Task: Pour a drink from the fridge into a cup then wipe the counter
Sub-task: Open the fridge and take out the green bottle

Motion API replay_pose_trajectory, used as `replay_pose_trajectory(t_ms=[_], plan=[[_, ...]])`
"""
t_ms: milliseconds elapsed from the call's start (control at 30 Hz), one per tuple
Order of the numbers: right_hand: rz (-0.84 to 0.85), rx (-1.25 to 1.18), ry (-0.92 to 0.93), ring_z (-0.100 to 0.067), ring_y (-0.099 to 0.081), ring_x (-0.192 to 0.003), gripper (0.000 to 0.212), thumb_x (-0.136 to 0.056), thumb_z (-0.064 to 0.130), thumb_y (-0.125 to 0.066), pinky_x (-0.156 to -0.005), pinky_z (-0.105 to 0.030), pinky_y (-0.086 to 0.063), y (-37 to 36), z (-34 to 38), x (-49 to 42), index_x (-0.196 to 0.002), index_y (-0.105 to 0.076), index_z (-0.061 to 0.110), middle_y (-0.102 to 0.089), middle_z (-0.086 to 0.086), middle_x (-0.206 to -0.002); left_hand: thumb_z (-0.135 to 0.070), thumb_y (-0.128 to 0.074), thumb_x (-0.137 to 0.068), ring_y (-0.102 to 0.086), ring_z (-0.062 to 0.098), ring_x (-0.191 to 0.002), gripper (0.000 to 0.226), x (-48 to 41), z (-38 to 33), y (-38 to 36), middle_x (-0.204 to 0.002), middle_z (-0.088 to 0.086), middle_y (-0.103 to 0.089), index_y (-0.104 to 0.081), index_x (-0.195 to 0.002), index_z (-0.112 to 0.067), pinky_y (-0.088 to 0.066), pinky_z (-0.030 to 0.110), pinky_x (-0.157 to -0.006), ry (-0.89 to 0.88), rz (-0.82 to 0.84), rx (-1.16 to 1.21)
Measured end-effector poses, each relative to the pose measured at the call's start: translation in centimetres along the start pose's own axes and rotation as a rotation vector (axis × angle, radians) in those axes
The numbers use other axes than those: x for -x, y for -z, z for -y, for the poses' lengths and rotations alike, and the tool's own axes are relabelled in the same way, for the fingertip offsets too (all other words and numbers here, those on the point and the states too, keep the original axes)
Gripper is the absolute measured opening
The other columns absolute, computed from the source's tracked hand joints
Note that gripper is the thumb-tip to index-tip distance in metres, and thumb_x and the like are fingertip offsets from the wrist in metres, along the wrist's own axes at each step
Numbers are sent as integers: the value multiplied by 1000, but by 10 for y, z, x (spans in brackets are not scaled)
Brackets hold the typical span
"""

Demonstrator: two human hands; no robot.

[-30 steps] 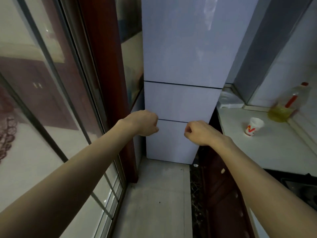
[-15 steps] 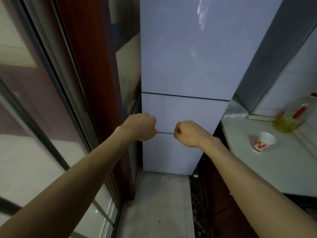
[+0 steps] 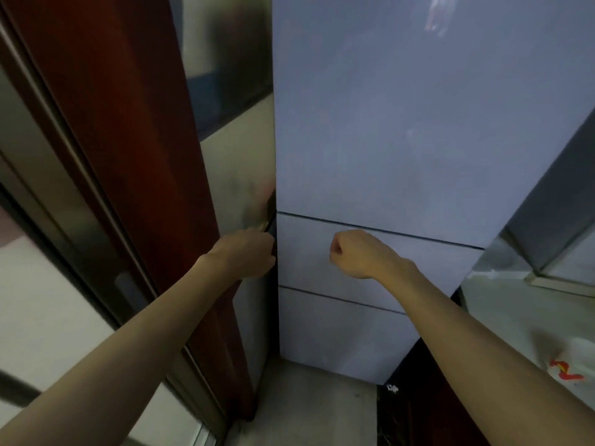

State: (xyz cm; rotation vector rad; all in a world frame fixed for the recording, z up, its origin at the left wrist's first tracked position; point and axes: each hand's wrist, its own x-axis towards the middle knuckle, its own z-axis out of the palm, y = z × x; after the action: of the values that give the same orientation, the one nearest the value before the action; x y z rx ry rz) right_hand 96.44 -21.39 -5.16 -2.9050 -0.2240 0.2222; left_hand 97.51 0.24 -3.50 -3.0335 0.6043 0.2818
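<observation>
A tall pale blue-grey fridge [image 3: 402,123] fills the middle of the view, with a large upper door, a middle section [image 3: 418,268] and a lower section, all closed. My left hand [image 3: 244,252] is at the fridge's left edge, level with the seam under the upper door. Its fingers curl onto that edge and the fingertips are hidden. My right hand [image 3: 357,252] is a closed fist in front of the middle section and holds nothing. A white paper cup [image 3: 566,362] with a red mark stands, blurred, on the pale counter [image 3: 521,304] at the lower right.
A dark red door frame [image 3: 135,156] and sliding glass panels [image 3: 48,317] stand close on the left, leaving a narrow gap beside the fridge. Grey floor tiles [image 3: 306,407] lie below. A dark cabinet front [image 3: 425,397] sits under the counter.
The view has moved closer to the fridge and turned left. My left hand went from in front of the fridge to its left edge. My right fist stayed in front of the middle section.
</observation>
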Motion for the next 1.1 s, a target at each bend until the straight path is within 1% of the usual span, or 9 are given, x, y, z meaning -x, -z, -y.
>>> replay_pose_trajectory(t_ms=[100, 267, 367, 467, 633, 733, 833, 967, 1100], plan=[[13, 18, 2, -17, -45, -60, 29, -94, 17, -44, -48, -29, -28, 8, -26, -30, -65, -43, 11, -48, -2, -66, -30, -45, -99, -53, 12, -66, 25, -23, 4, -3, -75, -3, -52, -61, -95, -12, -42, 25, -59, 53, -11, -26], [88, 44, -4, -20, -56, -75, 26, -95, 21, -46, -63, -29, -42, 10, -57, -68, -86, -62, 3, -64, -10, -89, -28, -43, -99, -40, 8, -61, 30, -44, 11, -5, -73, -6, -43, -37, -71, -19, -30, 21, -52, 133, -33, -45], [105, 60, 15, -23, -58, -83, 30, -97, 23, -44, -69, -31, -45, 11, -57, -92, -103, -64, 1, -66, -13, -103, -28, -44, -98, -54, 20, -84, 15, -59, 17, 0, -100, 5, -60, -50, -88, -19, -38, 27, -69, 152, 14, 23], [104, 87, 76, -21, -54, -82, 28, -99, 24, -43, -67, -28, -41, 15, -45, -121, -103, -61, 3, -64, -12, -105, -31, -42, -99, -57, 26, -110, 30, -75, 26, 0, -124, 8, -60, -57, -118, -14, -39, 28, -77, 154, 12, 33], [-3, 128, 212, -26, -58, -96, 28, -99, 24, -43, -73, -28, -41, 32, -10, -173, -108, -60, 3, -61, -11, -111, -35, -38, -100, -55, 27, -116, 37, -102, 45, -17, -129, 10, -57, -54, -125, -12, -44, 33, -89, 156, 16, 49], [-85, 157, 298, -26, -56, -101, 26, -98, 20, -43, -78, -30, -43, 49, 24, -199, -110, -59, 3, -58, -12, -113, -36, -36, -102, -55, 27, -114, 37, -119, 53, -26, -127, 10, -57, -54, -121, -11, -40, 30, -83, 140, 39, 86], [-291, 368, 502, -26, -53, -104, 23, -94, 14, -44, -87, -35, -42, 64, 62, -223, -106, -61, 4, -58, -12, -112, -35, -34, -102, -58, 28, -105, 34, -133, 58, -33, -119, 11, -58, -53, -111, -9, -37, 30, -75, 136, 19, 145], [-527, 741, 604, -31, -58, -96, 16, -81, 14, -55, -102, -46, -38, 81, 88, -248, -76, -68, 6, -67, -14, -88, -36, -39, -101, -59, 30, -96, 31, -145, 65, -44, -109, 14, -58, -52, -100, -7, -44, 34, -77, 129, 8, 266], [-347, 1034, 416, -28, -53, -104, 28, -95, 22, -39, -116, -46, -17, 81, 97, -254, -76, -58, 15, -66, -5, -91, -34, -41, -100, -58, 30, -95, 30, -149, 69, -47, -108, 12, -58, -54, -102, -7, -40, 31, -73, 142, -38, 316]])
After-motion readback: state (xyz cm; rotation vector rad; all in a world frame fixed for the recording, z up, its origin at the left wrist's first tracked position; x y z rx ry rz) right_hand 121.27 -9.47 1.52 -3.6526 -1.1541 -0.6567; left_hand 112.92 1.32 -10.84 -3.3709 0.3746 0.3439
